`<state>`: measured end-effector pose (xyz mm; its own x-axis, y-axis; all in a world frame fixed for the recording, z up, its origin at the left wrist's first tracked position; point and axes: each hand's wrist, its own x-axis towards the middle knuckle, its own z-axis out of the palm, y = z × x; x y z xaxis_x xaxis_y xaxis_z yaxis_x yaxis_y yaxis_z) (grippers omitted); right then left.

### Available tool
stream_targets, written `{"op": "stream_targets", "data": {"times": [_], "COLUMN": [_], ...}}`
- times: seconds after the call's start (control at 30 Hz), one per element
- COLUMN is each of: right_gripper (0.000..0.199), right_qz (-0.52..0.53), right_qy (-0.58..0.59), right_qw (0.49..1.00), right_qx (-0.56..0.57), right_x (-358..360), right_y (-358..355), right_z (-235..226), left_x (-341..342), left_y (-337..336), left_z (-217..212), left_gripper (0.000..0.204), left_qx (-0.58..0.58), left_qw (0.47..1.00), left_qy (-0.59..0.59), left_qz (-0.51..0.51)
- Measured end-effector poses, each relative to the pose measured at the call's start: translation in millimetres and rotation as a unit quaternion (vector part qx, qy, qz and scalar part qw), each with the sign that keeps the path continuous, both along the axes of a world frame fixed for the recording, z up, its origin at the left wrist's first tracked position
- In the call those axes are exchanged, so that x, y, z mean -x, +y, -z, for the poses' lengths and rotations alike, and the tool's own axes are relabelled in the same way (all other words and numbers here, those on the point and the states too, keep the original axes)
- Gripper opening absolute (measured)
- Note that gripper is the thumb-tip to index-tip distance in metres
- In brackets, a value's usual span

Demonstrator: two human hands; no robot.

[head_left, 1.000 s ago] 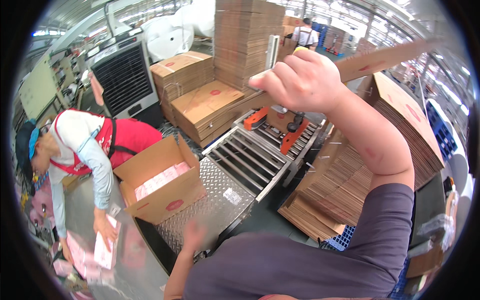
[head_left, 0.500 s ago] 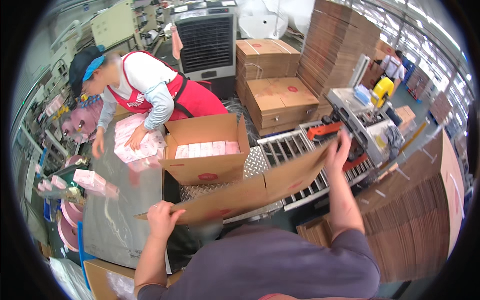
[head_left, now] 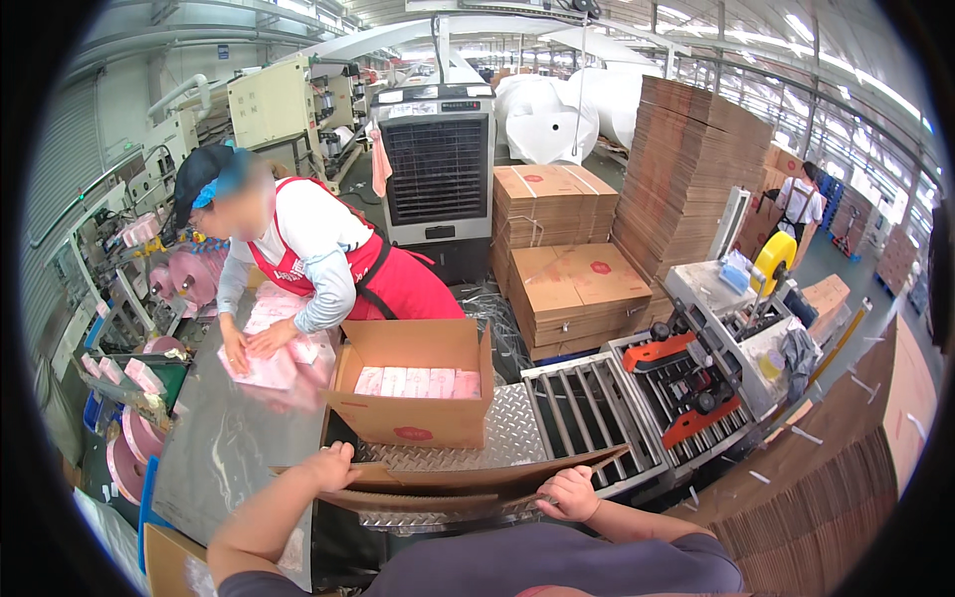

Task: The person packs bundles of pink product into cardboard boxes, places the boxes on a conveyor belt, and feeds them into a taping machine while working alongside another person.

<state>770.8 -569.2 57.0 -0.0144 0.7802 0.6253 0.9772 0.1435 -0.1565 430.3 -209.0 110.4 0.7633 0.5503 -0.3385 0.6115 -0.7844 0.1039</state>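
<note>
A brown cardboard carton (head_left: 448,488), still narrow with its walls a little apart, spans the space between my two hands. My left hand (head_left: 328,470) grips its left end, fingers curled at the upper edge. Near its right end my right hand (head_left: 569,495) is closed on the near wall. Just beyond stands an open carton (head_left: 406,426), with a row of pink-and-white packs (head_left: 418,382) inside, on a metal diamond plate (head_left: 512,426).
At left a co-worker in a red apron (head_left: 398,284) presses both hands on pink packs (head_left: 264,368) on the grey table (head_left: 214,478). A roller conveyor (head_left: 587,413) leads right to a taping machine (head_left: 686,388). Flattened cartons (head_left: 826,507) are stacked at lower right.
The carton in my hands has come down and levelled out, and a gap shows between its walls. My right hand has dropped toward me. The co-worker's hands have come together on the packs.
</note>
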Motion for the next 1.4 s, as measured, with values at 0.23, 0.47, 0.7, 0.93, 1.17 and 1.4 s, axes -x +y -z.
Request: {"op": "stream_targets", "data": {"times": [0.23, 0.47, 0.7, 0.93, 1.17, 1.4], "right_gripper": [0.027, 0.052, 0.014, 0.069, 0.071, 0.072], "right_qz": [-0.235, -0.251, -0.312, -0.029, 0.073, 0.236], "right_qy": [0.113, -0.093, -0.115, -0.153, 0.057, 0.618], "right_qw": [0.963, 0.780, 0.906, 0.909, 0.945, 0.696], "right_qx": [0.070, 0.566, 0.261, 0.387, 0.314, 0.281], "right_x": [-86.6, -46.0, -67.0, -117.7, -61.2, -85.9], "right_y": [70.7, 89.6, 136.7, 141.2, 110.3, 59.4], "right_z": [-85.5, 97.5, 12.5, -9.4, 1.5, 151.7], "left_x": [-36.2, -117.9, -103.6, -129.4, -77.4, 59.8], "left_y": [72.1, -100.3, -105.7, -135.2, -72.8, 37.4], "left_z": [-0.2, 51.3, 3.0, 114.0, 113.3, 154.7], "left_gripper": [0.039, 0.104, 0.079, 0.075, 0.090, 0.101], "left_qx": [-0.034, 0.197, 0.305, -0.231, -0.007, 0.231], "left_qw": [0.997, 0.965, 0.927, 0.908, 0.975, 0.830], "left_qy": [0.069, 0.169, 0.178, -0.312, -0.197, -0.231], "left_qz": [-0.022, 0.050, 0.124, 0.158, -0.101, -0.453]}}
